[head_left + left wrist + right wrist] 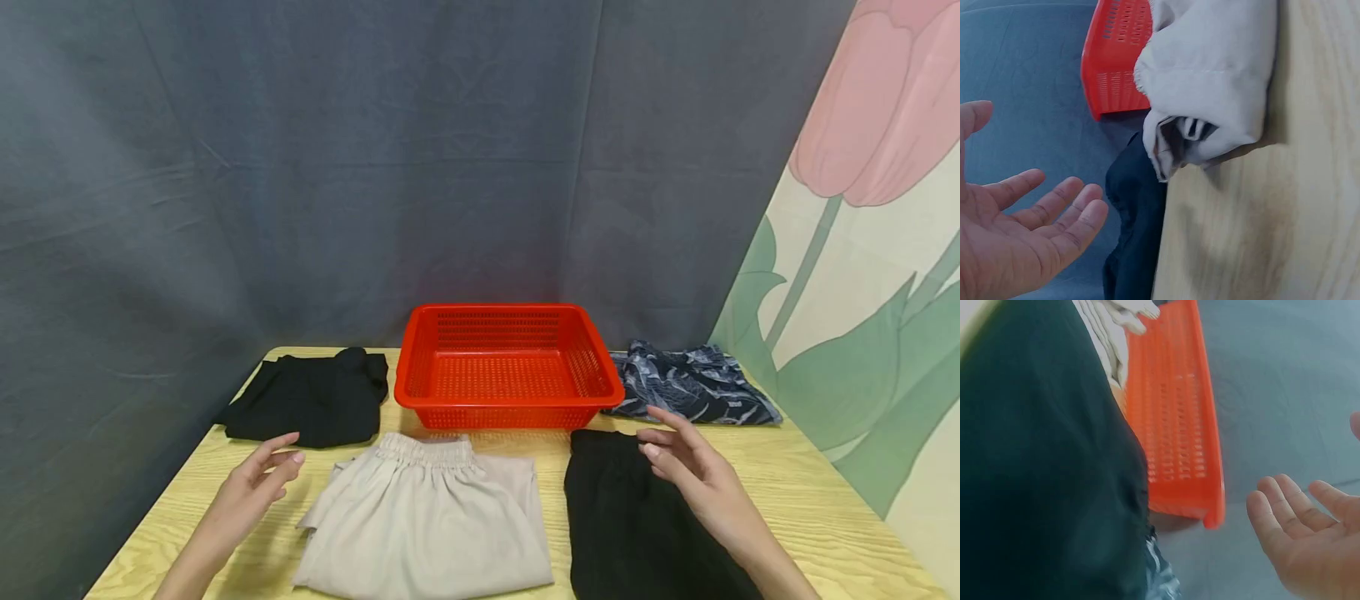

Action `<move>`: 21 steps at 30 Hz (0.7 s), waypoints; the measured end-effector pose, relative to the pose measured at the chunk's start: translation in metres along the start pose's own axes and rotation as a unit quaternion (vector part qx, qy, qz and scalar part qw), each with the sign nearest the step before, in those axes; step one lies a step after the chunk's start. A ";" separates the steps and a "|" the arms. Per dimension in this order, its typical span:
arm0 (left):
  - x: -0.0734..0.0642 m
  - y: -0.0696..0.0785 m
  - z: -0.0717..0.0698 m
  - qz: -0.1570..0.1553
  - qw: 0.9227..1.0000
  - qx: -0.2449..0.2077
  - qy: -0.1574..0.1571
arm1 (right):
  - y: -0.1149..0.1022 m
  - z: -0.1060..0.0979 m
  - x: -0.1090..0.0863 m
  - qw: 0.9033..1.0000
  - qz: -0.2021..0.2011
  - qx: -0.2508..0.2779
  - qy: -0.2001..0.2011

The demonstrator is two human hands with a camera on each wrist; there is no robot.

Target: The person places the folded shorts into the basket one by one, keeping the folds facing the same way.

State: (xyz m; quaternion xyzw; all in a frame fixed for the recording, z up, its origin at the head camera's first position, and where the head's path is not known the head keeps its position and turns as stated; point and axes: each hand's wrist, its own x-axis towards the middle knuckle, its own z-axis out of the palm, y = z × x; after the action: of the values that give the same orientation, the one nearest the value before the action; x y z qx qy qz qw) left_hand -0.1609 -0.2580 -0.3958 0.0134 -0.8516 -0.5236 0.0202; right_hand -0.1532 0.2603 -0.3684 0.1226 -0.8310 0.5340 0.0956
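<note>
My left hand (253, 490) hovers with loosely bent fingers, left of a folded beige garment (427, 525) with a gathered elastic waistband. In the left wrist view the fingers of that hand (1035, 231) spread apart and hold nothing. My right hand (696, 475) is held over a folded black garment (630, 517), its fingers relaxed and free of any cloth. That black garment (1047, 462) fills much of the right wrist view, with the right hand (1316, 537) off to its side. Beyond the beige garment stands a red plastic basket (510, 417) with perforated walls and nothing inside.
Another black garment (307, 400) lies folded at the table's back left. A dark patterned garment (690, 387) is at the back right, beside the basket. A grey-blue curtain (420, 150) hangs behind the wooden table (847, 517), and a flower-painted wall (877, 333) borders its right side.
</note>
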 end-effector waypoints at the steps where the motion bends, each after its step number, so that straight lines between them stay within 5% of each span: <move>1: 0.000 -0.001 0.001 -0.006 1.000 0.000 -0.003 | 0.001 0.003 0.000 1.000 0.002 0.004 -0.005; 8: -0.001 -0.002 0.009 -0.023 0.998 0.057 -0.020 | 0.003 0.019 0.002 0.999 0.028 0.002 -0.027; 21: 0.001 -0.008 0.018 -0.053 0.994 0.069 -0.064 | 0.010 0.040 0.002 0.995 0.077 0.042 -0.055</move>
State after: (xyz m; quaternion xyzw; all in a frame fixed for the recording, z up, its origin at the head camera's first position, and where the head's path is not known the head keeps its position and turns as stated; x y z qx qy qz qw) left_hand -0.1624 -0.2460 -0.4113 0.0266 -0.8832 -0.4640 -0.0630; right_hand -0.1596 0.2282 -0.3930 0.0914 -0.8185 0.5671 0.0035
